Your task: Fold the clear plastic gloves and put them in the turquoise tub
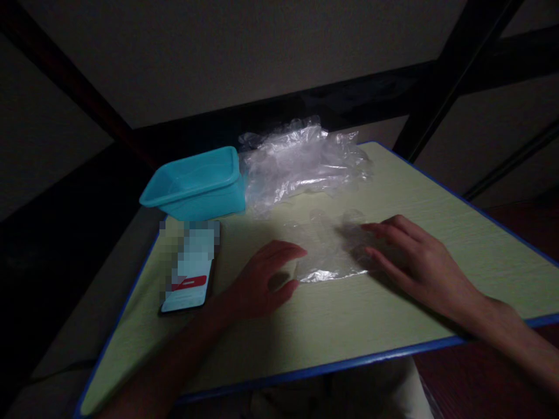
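A clear disposable plastic glove (325,250) lies flat on the table between my hands, its finger shapes pointing away from me and its near edge shining. At its left edge is my left hand (268,279), open, thumb and fingers apart. My right hand (419,262) reaches in from the other side, also open, with fingertips over or on the glove's right edge; whether they touch it I cannot tell. Farther back rests a crumpled pile of clear plastic gloves (305,160).
A turquoise plastic basket (201,195) stands at the back left, against the pile. In front of it lies a lit phone (192,273), partly blurred out. The pale table (332,326) has a blue rim, and a wall with dark beams rises behind.
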A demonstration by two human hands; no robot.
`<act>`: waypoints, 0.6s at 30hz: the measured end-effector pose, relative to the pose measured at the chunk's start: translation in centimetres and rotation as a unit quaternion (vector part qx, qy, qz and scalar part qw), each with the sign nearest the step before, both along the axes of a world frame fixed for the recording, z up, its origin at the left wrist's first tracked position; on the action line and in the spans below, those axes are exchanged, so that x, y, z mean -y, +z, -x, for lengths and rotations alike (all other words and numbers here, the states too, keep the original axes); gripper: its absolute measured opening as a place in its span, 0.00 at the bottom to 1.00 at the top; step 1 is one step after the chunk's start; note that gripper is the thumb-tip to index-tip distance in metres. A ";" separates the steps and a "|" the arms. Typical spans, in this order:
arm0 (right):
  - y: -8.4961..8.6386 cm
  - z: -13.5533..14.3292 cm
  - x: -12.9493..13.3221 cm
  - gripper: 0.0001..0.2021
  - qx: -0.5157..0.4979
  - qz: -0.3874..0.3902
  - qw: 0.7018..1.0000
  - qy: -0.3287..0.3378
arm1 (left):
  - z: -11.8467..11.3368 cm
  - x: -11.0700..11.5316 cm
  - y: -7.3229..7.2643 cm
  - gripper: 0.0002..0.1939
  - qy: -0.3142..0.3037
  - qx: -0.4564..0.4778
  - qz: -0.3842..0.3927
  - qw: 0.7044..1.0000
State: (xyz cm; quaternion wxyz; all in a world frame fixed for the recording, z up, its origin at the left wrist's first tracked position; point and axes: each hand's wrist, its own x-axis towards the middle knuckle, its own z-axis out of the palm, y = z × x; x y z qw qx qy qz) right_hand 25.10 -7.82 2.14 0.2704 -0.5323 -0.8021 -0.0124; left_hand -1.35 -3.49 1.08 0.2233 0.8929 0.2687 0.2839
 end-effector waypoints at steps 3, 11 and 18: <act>-0.2 1.3 1.8 0.24 0.081 0.011 0.989 0.122 | 0.0 0.2 -0.3 0.26 -0.047 -0.080 -0.053 0.994; -1.1 3.8 3.0 0.41 0.143 0.086 0.961 0.221 | 0.2 -0.1 -0.4 0.32 -0.052 -0.126 -0.043 0.990; -1.2 4.7 2.4 0.42 0.122 0.121 0.956 0.237 | 0.6 -0.3 -0.3 0.26 -0.074 -0.100 -0.039 0.991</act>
